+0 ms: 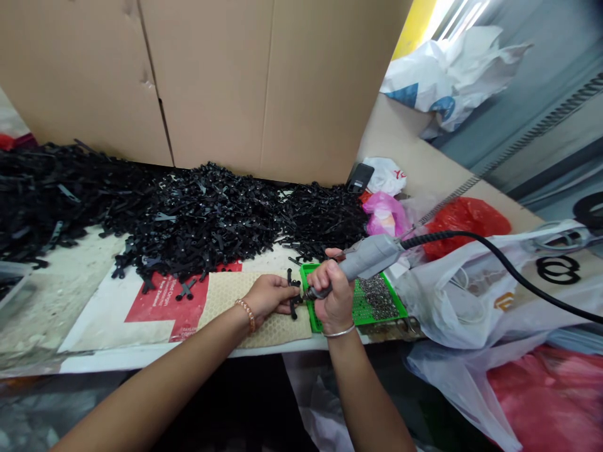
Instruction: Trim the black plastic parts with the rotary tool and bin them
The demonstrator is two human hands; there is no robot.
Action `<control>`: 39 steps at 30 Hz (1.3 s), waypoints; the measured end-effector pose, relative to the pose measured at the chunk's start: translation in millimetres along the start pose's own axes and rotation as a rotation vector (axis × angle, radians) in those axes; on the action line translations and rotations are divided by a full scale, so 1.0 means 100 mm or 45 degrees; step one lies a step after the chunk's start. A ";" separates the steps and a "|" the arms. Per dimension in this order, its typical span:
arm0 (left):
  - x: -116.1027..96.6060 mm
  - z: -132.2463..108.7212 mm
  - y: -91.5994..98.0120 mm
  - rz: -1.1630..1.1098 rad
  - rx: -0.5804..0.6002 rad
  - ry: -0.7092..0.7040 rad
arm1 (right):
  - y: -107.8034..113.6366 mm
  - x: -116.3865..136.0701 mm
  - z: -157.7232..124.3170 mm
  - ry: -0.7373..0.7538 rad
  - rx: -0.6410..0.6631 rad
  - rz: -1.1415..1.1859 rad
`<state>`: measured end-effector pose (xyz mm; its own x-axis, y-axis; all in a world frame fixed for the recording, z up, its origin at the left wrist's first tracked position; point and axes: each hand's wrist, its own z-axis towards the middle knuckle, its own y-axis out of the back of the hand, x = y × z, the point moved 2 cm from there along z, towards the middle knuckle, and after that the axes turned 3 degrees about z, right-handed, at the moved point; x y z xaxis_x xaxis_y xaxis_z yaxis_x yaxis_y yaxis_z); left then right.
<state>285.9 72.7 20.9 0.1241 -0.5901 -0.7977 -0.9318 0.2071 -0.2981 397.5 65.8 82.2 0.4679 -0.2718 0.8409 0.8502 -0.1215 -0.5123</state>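
In my right hand [335,295] is a grey electric screwdriver [372,256], its tip pointing left at a small black plastic part [293,309]. My left hand [271,295] pinches that black part between thumb and fingers over a beige textured mat [277,329]. The tip and the part meet or nearly meet; I cannot tell which. Just right of the mat, partly behind my right hand, lies a green tray [399,307] with many small metal screws [377,296] in it.
Heaps of black parts [211,213] line the back of the table before a cardboard box [211,81]. A coiled cord [464,188] and a black cable [499,260] run right from the screwdriver. Plastic bags [466,301], a pink bag [386,213] and a phone [360,178] are at right.
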 end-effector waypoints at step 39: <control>0.04 0.05 0.02 0.012 -0.012 -0.015 | 0.02 -0.18 0.01 -0.077 0.490 -0.093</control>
<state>286.5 74.6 15.1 0.1190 -0.5789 -0.8066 -0.9362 0.2052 -0.2854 390.7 71.2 66.1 0.4062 -0.2174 0.8875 0.9049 0.2310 -0.3576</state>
